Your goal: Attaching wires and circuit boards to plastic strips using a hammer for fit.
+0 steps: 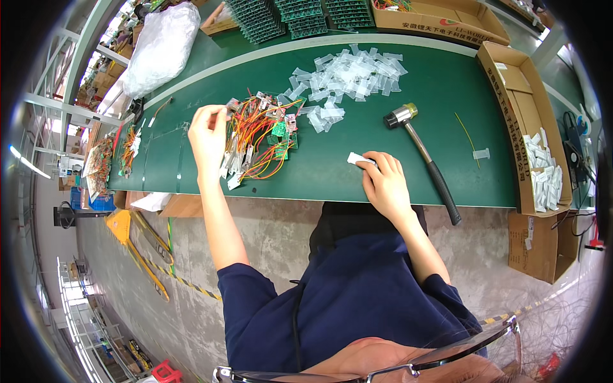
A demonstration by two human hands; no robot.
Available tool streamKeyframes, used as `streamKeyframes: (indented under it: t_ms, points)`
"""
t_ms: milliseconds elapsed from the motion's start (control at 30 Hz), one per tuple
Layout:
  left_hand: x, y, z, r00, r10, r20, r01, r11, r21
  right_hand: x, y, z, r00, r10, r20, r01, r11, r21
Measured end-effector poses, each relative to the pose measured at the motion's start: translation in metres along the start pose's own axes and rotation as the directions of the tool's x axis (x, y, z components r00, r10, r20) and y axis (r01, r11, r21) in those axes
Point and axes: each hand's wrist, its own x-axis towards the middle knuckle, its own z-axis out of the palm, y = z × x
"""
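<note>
At the left edge of a tangled pile of small circuit boards with red, orange and yellow wires (258,134), my left hand (207,131) is raised with its fingers pinched together. Whatever is between those fingertips cannot be made out. My right hand (387,182) rests near the table's front edge. Its thumb and fingers close on a small white plastic piece (357,158), whose far end sticks out to the left; the rest is hidden under the fingers. A heap of clear plastic pieces (354,73) lies beyond both hands.
A hammer (418,150) lies right of my right hand, its black handle overhanging the front edge. A cardboard box (511,121) holding white plastic pieces (543,172) stands at the right. Green circuit boards (297,16) are stacked at the back, beside a white plastic bag (163,48).
</note>
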Motion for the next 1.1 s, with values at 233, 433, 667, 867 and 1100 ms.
streamKeyframes:
  t_ms: [233, 433, 667, 867, 1100]
  points:
    - [0.037, 0.01, -0.031, 0.978, 0.018, -0.207, -0.065, 0.972, -0.226, 0.0, 0.0, 0.0, 1.0, -0.008, -0.003, 0.008, 1.0, -0.015]
    - [0.062, 0.04, -0.043, 0.977, -0.031, -0.213, -0.054, 0.923, -0.382, 0.001, -0.001, 0.0, 1.0, 0.002, -0.015, -0.002, 1.0, -0.012]
    - [0.032, 0.082, -0.021, 0.994, 0.105, -0.04, -0.111, 0.845, -0.523, -0.001, 0.002, 0.0, 1.0, -0.007, 0.0, 0.007, 1.0, -0.019]
    - [-0.031, 0.101, 0.036, 0.973, 0.136, 0.187, 0.02, 0.758, -0.652, -0.001, -0.001, -0.003, 0.996, 0.086, -0.006, -0.085, 0.996, 0.016]
    - [-0.11, 0.037, 0.084, 0.949, -0.102, 0.297, 0.251, 0.816, -0.521, -0.009, 0.014, -0.027, 0.994, 0.095, 0.057, -0.093, 0.995, -0.047]
